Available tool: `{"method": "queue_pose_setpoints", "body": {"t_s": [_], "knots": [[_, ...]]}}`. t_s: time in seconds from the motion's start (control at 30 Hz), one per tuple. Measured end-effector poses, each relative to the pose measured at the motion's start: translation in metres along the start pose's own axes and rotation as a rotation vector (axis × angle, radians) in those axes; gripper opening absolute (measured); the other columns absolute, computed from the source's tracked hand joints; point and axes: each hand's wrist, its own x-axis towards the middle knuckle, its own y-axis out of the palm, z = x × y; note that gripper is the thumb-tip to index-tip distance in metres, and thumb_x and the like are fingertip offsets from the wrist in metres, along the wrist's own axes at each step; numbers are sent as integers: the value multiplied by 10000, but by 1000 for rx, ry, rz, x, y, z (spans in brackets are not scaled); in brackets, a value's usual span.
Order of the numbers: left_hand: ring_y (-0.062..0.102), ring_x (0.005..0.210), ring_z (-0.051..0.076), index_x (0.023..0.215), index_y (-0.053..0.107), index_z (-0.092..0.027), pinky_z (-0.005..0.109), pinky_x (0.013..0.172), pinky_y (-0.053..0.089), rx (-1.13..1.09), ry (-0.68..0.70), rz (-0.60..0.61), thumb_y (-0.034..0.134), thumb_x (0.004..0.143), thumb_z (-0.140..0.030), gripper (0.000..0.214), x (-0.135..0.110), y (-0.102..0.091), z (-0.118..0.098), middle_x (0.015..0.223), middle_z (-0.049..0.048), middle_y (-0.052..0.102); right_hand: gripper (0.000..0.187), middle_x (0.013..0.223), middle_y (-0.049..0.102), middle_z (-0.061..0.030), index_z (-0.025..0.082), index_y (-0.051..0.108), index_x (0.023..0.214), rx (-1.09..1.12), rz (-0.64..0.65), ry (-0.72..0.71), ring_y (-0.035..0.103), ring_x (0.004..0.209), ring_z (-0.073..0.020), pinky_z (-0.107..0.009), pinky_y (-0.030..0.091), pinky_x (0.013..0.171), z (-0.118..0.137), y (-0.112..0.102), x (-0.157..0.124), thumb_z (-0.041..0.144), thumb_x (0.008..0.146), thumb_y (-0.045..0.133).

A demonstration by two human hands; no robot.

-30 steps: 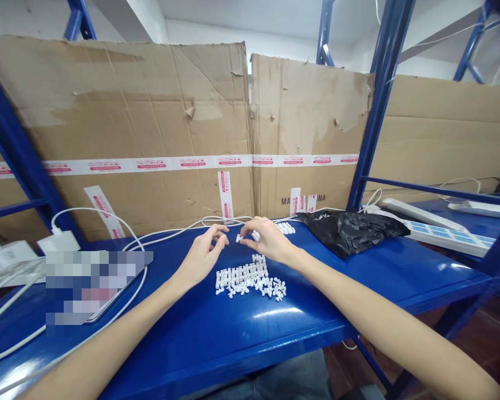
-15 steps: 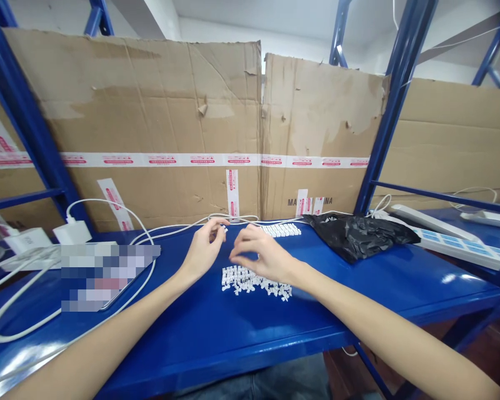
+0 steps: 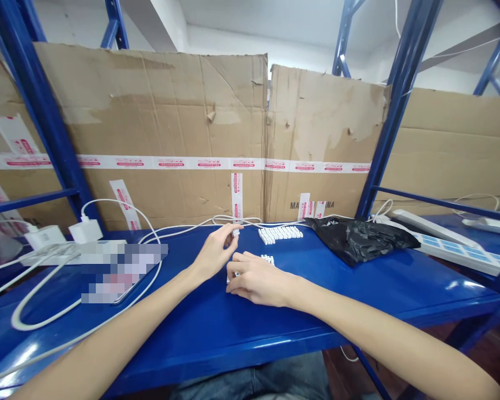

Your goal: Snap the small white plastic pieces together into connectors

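Note:
My left hand (image 3: 215, 251) is raised just above the blue table, thumb and fingers pinched on a small white plastic piece (image 3: 235, 232). Closer to me, my right hand (image 3: 258, 280) is lowered over a group of small white pieces (image 3: 268, 259), with its fingers curled down among them. The hand covers most of that group, and whether a piece is between its fingertips is hidden. Farther back, several white pieces stand in neat slanted rows (image 3: 280, 235).
A black plastic bag (image 3: 360, 239) lies right of the rows. On the left are a phone (image 3: 127, 272), white chargers (image 3: 85, 230), a power strip (image 3: 104, 251) and looping white cables. Cardboard (image 3: 162, 122) walls the back of the blue table (image 3: 200, 328), between blue posts.
My right hand has come down and nearer onto the group of white pieces, covering most of it. My left hand still pinches its piece. The view has shifted slightly.

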Motion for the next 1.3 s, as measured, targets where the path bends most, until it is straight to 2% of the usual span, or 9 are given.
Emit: {"method": "queue_pose_setpoints", "body": {"t_s": [0.5, 0.57, 0.67, 0.77, 0.83, 0.9, 0.97, 1.07, 1.3], "knots": [[609, 702, 180, 1223, 686, -182, 310, 727, 512, 62, -24, 64, 516, 951, -268, 332, 1, 0, 7, 978, 64, 752, 191, 962, 692, -46, 159, 744, 933, 88, -1, -45, 541, 909, -183, -310, 439, 877, -1, 2, 1, 112, 971, 563], [617, 704, 182, 1220, 686, -180, 305, 718, 511, 62, -36, 67, 523, 948, -275, 331, 1, -1, 6, 962, 61, 754, 192, 948, 703, -49, 151, 743, 938, 105, -57, -63, 563, 915, -185, -312, 456, 884, -1, 4, 2, 92, 962, 562], [604, 669, 175, 1226, 671, -185, 291, 684, 501, 61, -47, 77, 526, 950, -287, 328, 0, -2, 5, 864, 36, 732, 202, 972, 720, -75, 142, 738, 974, 175, -249, -41, 608, 965, -190, -319, 483, 896, -5, 3, 1, 94, 974, 543], [599, 660, 171, 1194, 660, -188, 282, 665, 485, 49, -34, 85, 545, 948, -308, 297, 0, -2, 4, 818, 21, 714, 161, 1005, 735, -93, 159, 740, 977, 283, -510, 133, 654, 966, -193, -338, 510, 880, -20, -4, -3, 126, 970, 582], [604, 663, 171, 1168, 660, -187, 283, 665, 479, 39, -26, 73, 558, 945, -315, 277, 0, -1, 3, 811, 18, 715, 108, 943, 751, -70, 178, 740, 969, 378, -667, 289, 683, 872, -182, -334, 529, 827, -33, -9, -7, 134, 930, 650], [607, 657, 172, 1158, 670, -185, 286, 659, 477, 35, -30, 56, 570, 941, -317, 273, 0, 1, 3, 801, 16, 715, 128, 879, 761, -48, 185, 735, 992, 498, -766, 420, 702, 805, -177, -324, 539, 776, -46, -11, -11, 133, 878, 707], [617, 659, 175, 1163, 680, -181, 290, 661, 482, 25, -36, 53, 582, 932, -312, 283, 0, 2, 2, 803, 21, 720, 177, 851, 769, -42, 185, 728, 1009, 615, -799, 500, 722, 800, -184, -327, 547, 769, -54, -10, -14, 139, 839, 739], [649, 688, 184, 1181, 683, -169, 301, 688, 503, -18, -40, 66, 582, 925, -288, 300, 0, 5, 1, 821, 34, 740, 194, 840, 776, -43, 186, 726, 994, 726, -794, 536, 742, 818, -196, -342, 557, 791, -57, -3, -13, 150, 806, 756], [691, 714, 186, 1203, 671, -167, 301, 705, 532, -88, -34, 76, 599, 907, -240, 314, -2, 7, -5, 827, 31, 758, 109, 840, 776, -43, 197, 744, 895, 751, -801, 544, 743, 787, -191, -359, 577, 799, -47, 4, -6, 168, 792, 758]]}}
